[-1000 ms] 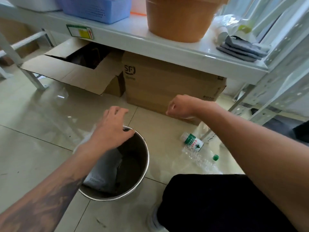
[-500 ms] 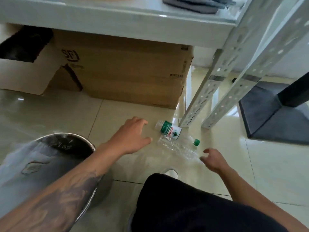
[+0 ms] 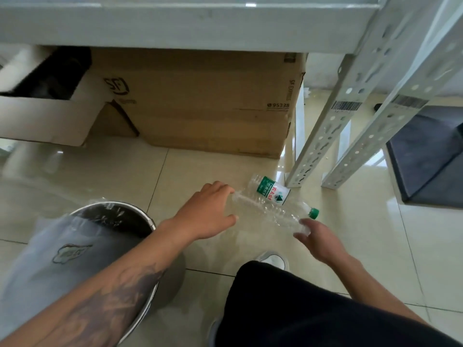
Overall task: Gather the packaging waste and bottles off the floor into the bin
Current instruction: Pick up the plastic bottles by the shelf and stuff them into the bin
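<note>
Two clear plastic bottles lie on the tiled floor by the shelf legs: a short labelled bottle (image 3: 270, 190) with a green and white label, and in front of it a longer clear bottle (image 3: 273, 211) with a green cap. My left hand (image 3: 209, 212) reaches over the base end of the longer bottle, fingers spread and touching it. My right hand (image 3: 317, 237) touches its neck end just below the cap, fingers loosely bent. The steel bin (image 3: 120, 211) stands at the lower left with grey plastic packaging (image 3: 62, 249) sticking out of it.
A shut cardboard box (image 3: 213, 101) and an open box (image 3: 47, 116) sit under the white shelf (image 3: 175, 23). Perforated metal shelf legs (image 3: 330, 126) stand right behind the bottles. A dark mat (image 3: 431, 156) lies at the right. My black-clad knee (image 3: 300, 309) and a white shoe (image 3: 273, 259) are at the bottom.
Both hands have left the bin and come down to the bottles. The left hand now touches the longer bottle's base and the right hand has reached its neck.
</note>
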